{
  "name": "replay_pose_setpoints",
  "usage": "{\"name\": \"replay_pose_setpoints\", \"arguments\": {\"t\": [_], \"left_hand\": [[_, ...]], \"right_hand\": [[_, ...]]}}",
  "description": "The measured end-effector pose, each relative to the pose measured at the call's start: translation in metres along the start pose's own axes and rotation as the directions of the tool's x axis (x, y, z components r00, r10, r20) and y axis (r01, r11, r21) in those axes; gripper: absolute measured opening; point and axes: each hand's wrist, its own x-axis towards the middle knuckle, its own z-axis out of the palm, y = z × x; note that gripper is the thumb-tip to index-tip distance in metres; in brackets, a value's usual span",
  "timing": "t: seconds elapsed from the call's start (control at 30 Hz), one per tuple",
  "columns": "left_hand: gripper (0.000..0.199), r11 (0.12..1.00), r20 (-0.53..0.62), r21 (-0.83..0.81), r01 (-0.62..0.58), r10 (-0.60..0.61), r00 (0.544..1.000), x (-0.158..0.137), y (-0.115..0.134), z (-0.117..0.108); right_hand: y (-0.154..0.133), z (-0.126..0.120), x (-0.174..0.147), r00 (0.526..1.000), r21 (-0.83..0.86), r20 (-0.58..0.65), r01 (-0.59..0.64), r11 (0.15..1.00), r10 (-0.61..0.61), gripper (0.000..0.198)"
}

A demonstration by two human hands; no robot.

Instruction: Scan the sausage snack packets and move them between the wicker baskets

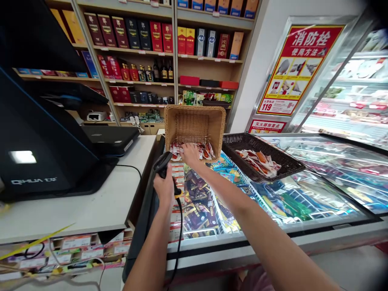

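My left hand (164, 186) is wrapped round the handle of a black barcode scanner (162, 161), its cable hanging down over the freezer's front edge. Reaching forward, my right hand (190, 154) is in a tan wicker basket (194, 115) that lies tipped with its opening towards me. Small packaged sausage snacks (208, 151) lie along the basket's lower side, and my right fingers are down among them. Whether those fingers grip a packet is hidden. To the right, a dark brown wicker tray (291, 165) holds more of these packets (260, 161).
Beneath the baskets is a glass-topped freezer (303, 220) with bagged frozen goods. On the left, a checkout terminal (39, 133) stands on a white counter (121, 198). Shelves of boxed bottles (130, 34) rise behind. A fire-hydrant sign (300, 68) hangs on the right wall.
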Motion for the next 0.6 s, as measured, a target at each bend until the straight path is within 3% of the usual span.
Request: {"name": "replay_pose_setpoints", "arguments": {"t": [0.07, 0.17, 0.3, 0.37, 0.47, 0.6], "left_hand": [[0.047, 1.0, 0.011, 0.012, -0.004, 0.004, 1.0, -0.004, 0.001, 0.0], [0.046, 1.0, 0.037, 0.023, 0.002, -0.003, 0.999, -0.011, 0.004, 0.001], [0.047, 1.0, 0.112, 0.023, -0.015, 0.012, 0.994, -0.018, 0.005, 0.006], [0.049, 0.999, 0.137, 0.027, -0.042, 0.038, 0.99, -0.019, 0.002, 0.008], [0.051, 0.997, 0.192, 0.022, -0.071, 0.065, 0.979, -0.02, -0.004, 0.012], [0.053, 0.997, 0.29, 0.035, -0.072, 0.059, 0.955, -0.024, -0.01, 0.018]], "right_hand": [[-0.017, 0.014, 0.015, 0.993, -0.057, 0.081, 0.088, 0.995, -0.083, 0.031], [-0.023, 0.022, 0.027, 0.988, -0.103, 0.131, 0.096, 0.99, -0.082, 0.031], [-0.005, 0.006, 0.02, 1.0, -0.076, 0.002, -0.023, 0.997, 0.023, 0.032], [0.013, -0.01, 0.002, 0.979, 0.017, -0.122, -0.164, 0.986, 0.165, 0.031], [0.045, -0.036, -0.041, 0.899, 0.221, -0.234, -0.321, 0.921, 0.37, 0.033], [0.079, -0.059, -0.106, 0.815, 0.441, -0.261, -0.376, 0.815, 0.517, 0.036]]}}
